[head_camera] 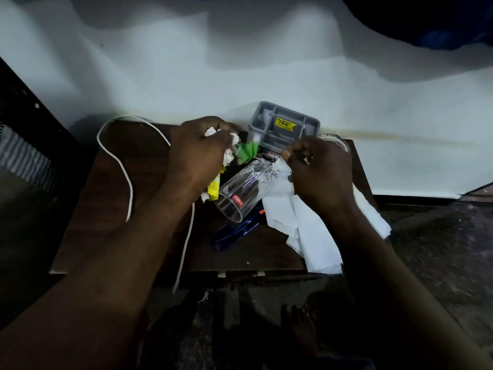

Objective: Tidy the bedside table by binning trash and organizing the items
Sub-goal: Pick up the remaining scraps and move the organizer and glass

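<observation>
**Caller:** Dark wood counter (138, 236) under you, and your left hand (197, 156) is closed around a fistful of trash: crumpled white paper (210, 132), a green wrapper (246, 152) poking out toward the middle, a yellow packet (213, 186) hanging below the palm.

**Spotter:** Your right hand (320, 169) is curled too, fingers pinched on the top edge of the white tissue (312, 231). That tissue spreads from under your hand down to the counter's front right corner and hangs over the edge.

**Caller:** Between your two hands, a clear glass tumbler (240, 193) lies on its side, red label up, mouth pointing at the front edge.

**Spotter:** Just in front of the tumbler's mouth you've got a blue tool, perhaps scissors (234, 232), partly tucked under the tissue. I can't tell exactly what it is.

**Caller:** Grey organizer tray (282, 126) with a yellow sticker sits at the back edge, against the white bedsheet (240, 62). A second glass (336, 142) stands beside it at the back right corner, half hidden by your right hand.

**Spotter:** White cable (128, 182) loops across the left half of the counter, passes under your left wrist and drops off the front edge.
</observation>
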